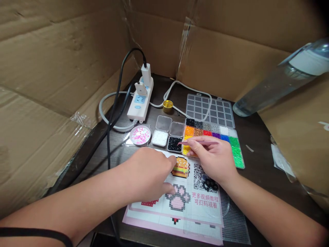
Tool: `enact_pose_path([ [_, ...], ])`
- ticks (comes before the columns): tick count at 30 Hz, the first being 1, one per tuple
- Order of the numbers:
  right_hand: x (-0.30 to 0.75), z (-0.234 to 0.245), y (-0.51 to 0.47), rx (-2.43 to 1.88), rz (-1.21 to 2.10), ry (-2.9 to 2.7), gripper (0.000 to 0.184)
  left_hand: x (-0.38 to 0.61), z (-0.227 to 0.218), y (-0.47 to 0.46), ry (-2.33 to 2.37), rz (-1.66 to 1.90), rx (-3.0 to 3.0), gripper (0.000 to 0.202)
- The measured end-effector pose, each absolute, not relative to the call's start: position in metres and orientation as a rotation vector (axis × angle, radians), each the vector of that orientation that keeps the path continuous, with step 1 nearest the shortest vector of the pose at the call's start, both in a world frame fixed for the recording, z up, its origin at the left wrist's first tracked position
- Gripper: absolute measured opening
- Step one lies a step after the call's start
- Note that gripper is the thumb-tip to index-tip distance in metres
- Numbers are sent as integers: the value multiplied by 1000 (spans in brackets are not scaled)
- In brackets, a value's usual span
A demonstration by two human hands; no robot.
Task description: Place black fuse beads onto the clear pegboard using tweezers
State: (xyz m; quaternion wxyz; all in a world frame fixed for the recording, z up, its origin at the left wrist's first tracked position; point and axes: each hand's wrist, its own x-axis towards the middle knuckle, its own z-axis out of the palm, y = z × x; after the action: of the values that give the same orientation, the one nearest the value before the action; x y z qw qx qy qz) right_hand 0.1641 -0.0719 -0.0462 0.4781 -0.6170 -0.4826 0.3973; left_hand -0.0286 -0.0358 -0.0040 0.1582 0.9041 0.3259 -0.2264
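Observation:
My right hand [216, 157] grips pink tweezers [203, 142], their tip over a small box of black beads [174, 144]. My left hand [151, 171] holds nothing; its thumb and index finger are spread at the printed pattern sheet [160, 219], while its other fingers are hidden. Between the two hands, the sheet shows a burger and a pink paw with a dark grey outline. A clear pegboard [203, 226] covers part of the paper. Close to my right wrist, a cluster of black beads [210, 185] lies over the printed QR code.
A sectioned case of coloured beads [239, 161] has its lid [209, 111] folded back. Left of the black beads are a box of white beads [159, 138] and a dish of pink beads [140, 134]. Behind stand a power strip [140, 103], gold cup [168, 106] and bottle [277, 79].

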Motion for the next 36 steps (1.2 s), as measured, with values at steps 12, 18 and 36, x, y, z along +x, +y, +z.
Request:
enact_pose_path([
  [12,166,-45,-71,-1516,978,-1222,18,-29,-4,-36,950,-587,2581,50],
  [18,166,-45,-71,-1509,982,-1178,18,-27,-3,-36,939,-666,2575,54],
  [36,234,-41,-176,-1491,917,-1143,9,-23,-14,-27,997,-719,2634,53],
])
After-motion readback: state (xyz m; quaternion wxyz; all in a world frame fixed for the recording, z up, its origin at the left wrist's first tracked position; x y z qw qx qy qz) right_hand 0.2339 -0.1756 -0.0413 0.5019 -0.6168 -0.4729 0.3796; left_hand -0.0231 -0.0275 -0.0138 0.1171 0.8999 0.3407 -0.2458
